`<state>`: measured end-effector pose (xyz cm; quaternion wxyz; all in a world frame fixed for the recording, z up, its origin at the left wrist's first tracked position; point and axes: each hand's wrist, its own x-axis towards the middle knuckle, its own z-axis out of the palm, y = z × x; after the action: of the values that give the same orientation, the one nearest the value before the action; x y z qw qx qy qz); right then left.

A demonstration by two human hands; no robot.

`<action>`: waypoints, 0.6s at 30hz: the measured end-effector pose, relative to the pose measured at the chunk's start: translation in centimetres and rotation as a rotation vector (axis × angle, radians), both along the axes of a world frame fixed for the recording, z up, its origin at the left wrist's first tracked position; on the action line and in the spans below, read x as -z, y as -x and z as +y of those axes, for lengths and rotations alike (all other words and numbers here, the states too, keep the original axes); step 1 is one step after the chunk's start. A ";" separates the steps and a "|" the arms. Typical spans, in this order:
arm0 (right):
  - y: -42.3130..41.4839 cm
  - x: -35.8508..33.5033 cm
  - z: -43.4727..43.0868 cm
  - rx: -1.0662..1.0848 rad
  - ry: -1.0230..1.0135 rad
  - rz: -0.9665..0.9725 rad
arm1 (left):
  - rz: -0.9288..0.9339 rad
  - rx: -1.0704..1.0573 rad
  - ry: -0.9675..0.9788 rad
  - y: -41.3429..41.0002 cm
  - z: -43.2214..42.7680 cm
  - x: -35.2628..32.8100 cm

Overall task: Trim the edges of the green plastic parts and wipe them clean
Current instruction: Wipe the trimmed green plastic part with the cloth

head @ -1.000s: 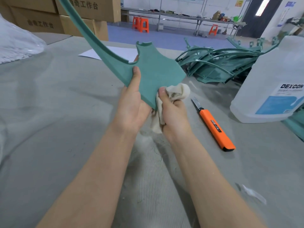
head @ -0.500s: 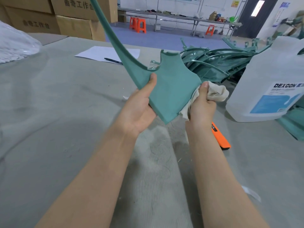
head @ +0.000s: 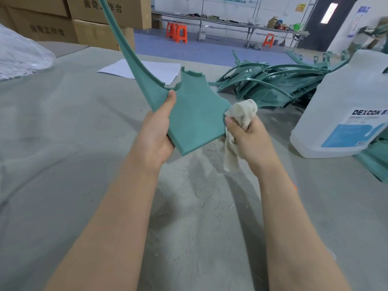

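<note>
**Green plastic part held above the table in the left hand; cloth in the right hand at the part's right edge.**

The left hand (head: 156, 133) grips the lower left edge of the green plastic part (head: 195, 114), with the thumb laid flat on its face and the fingers hidden behind it. The part is clear of the grey table covering (head: 63, 143), and its long narrow arm rises up and left out of frame. The right hand (head: 249, 139) is clenched around a bunched off-white cloth (head: 241, 114), which touches the part's right corner and hangs below the fist. To the right stands a translucent jug (head: 344, 106) labelled DEXCON. Beyond the hands lie a sheet of white paper (head: 117, 69) and a pile of green parts (head: 273, 87). Cardboard boxes (head: 94, 22) stand at the far left.
</note>
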<state>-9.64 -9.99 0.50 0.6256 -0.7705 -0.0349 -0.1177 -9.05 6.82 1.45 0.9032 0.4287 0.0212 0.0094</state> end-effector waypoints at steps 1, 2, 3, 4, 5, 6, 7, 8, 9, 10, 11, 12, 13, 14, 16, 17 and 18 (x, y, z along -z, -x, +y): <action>0.0 -0.1 0.1 -0.035 -0.006 0.016 | -0.004 -0.009 0.001 0.0 0.2 0.0; 0.0 -0.1 0.1 -0.046 -0.031 0.019 | -0.006 -0.007 -0.001 0.0 0.3 0.0; 0.0 -0.1 0.2 -0.039 -0.074 0.011 | -0.005 0.001 -0.004 0.2 0.3 0.0; 0.0 -0.2 0.2 -0.004 -0.126 0.005 | -0.002 0.013 -0.005 0.3 0.2 -0.1; -0.1 -0.2 0.2 0.062 -0.169 0.010 | -0.001 0.026 -0.007 0.5 0.0 -0.2; -0.2 -0.2 0.1 0.131 -0.209 0.023 | -0.006 0.041 -0.015 0.6 -0.3 -0.2; -0.2 -0.2 -0.1 0.179 -0.256 0.039 | -0.017 0.054 -0.032 0.8 -0.6 -0.3; -0.2 -0.2 -0.3 0.205 -0.309 0.059 | -0.029 0.061 -0.056 0.9 -0.9 -0.3; -0.2 -0.1 -0.6 0.213 -0.368 0.079 | -0.041 0.060 -0.078 0.9 -1.1 -0.3; -0.2 -0.1 -0.8 0.202 -0.433 0.098 | -0.050 0.055 -0.093 1.0 -1.2 -0.3; -0.2 0.0 -1.0 0.177 -0.501 0.110 | -0.054 0.049 -0.100 1.0 -1.3 -0.3; -0.1 -0.1 -1.1 0.145 -0.575 0.119 | -0.054 0.043 -0.100 1.0 -1.2 -0.4; -0.1 -0.2 -1.1 0.110 -0.651 0.128 | -0.051 0.037 -0.102 0.9 -1.0 -0.4; -0.1 -0.3 -1.2 0.077 -0.727 0.136 | -0.047 0.034 -0.107 0.8 -0.8 -0.4; 0.0 -0.6 -1.4 -0.004 -0.845 0.147 | -0.032 0.035 -0.128 0.7 -0.3 -0.3; 0.1 -0.7 -1.5 -0.055 -0.857 0.150 | -0.019 0.039 -0.142 0.7 -0.1 -0.3; 0.3 -0.7 -1.6 -0.109 -0.822 0.155 | -0.004 0.040 -0.158 0.7 0.0 -0.2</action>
<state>-9.95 -11.56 1.21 0.8868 -0.4606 0.0215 -0.0302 -9.77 6.80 1.69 0.8666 0.4988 0.0100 -0.0063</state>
